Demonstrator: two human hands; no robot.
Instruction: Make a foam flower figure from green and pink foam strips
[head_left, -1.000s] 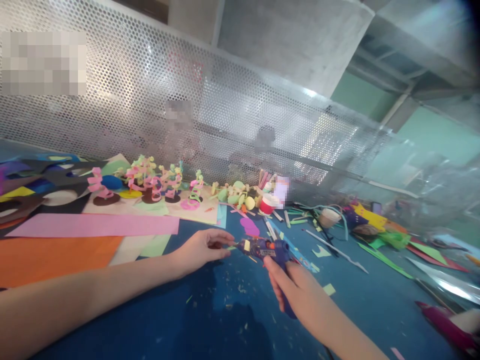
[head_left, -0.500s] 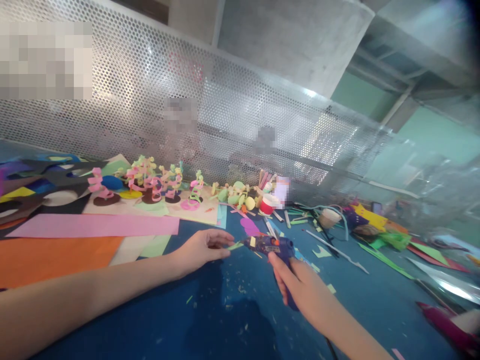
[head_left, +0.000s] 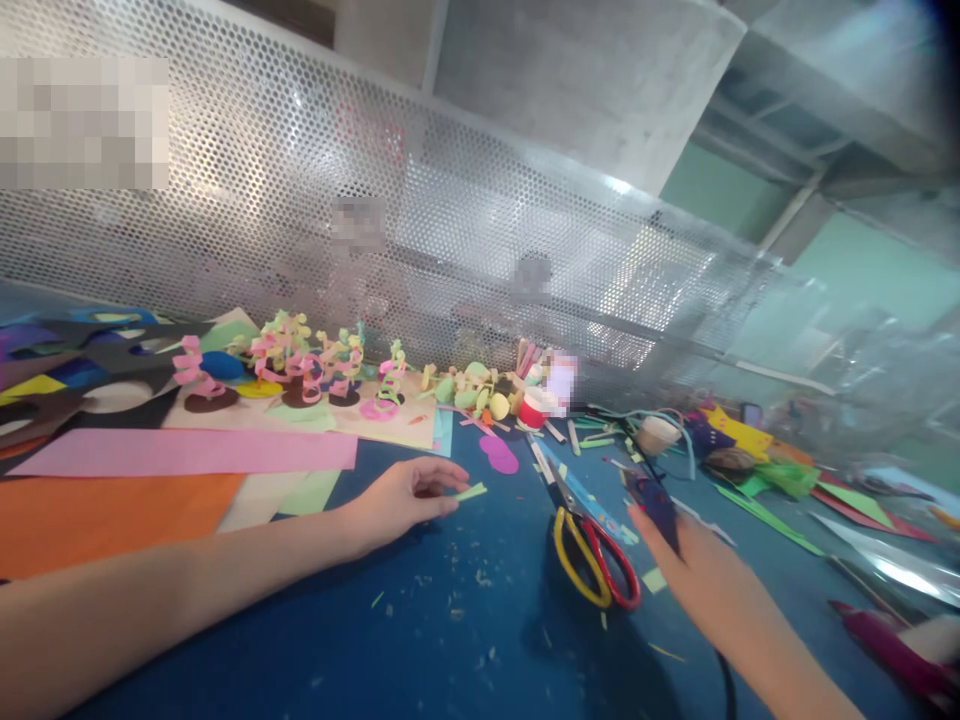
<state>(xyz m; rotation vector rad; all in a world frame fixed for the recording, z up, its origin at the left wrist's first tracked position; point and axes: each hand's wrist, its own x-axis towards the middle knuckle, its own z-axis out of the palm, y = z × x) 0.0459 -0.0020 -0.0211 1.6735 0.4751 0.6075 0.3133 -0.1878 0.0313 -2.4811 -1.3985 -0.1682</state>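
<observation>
My left hand (head_left: 416,495) pinches a small light-green paper strip (head_left: 472,491) between thumb and fingers, just above the blue table. To the right, my right hand (head_left: 679,545) is closed around a dark blue glue gun (head_left: 654,510), partly hidden by the hand and blurred. Its black cord (head_left: 726,680) hangs below the wrist. Between the hands lie scissors (head_left: 596,560) with one yellow and one red handle. Two joined purple paper circles (head_left: 499,454) rest beyond my left fingertips.
Several curled paper figures (head_left: 304,375) stand at the back left, behind a pink sheet (head_left: 195,452) and an orange sheet (head_left: 112,520). A red and white cup (head_left: 533,410) stands at the back. Scraps lie around; a magenta tool (head_left: 889,645) is at right.
My right hand has moved the glue gun right, away from the green strip, uncovering the scissors. My left hand stays in place with the strip.
</observation>
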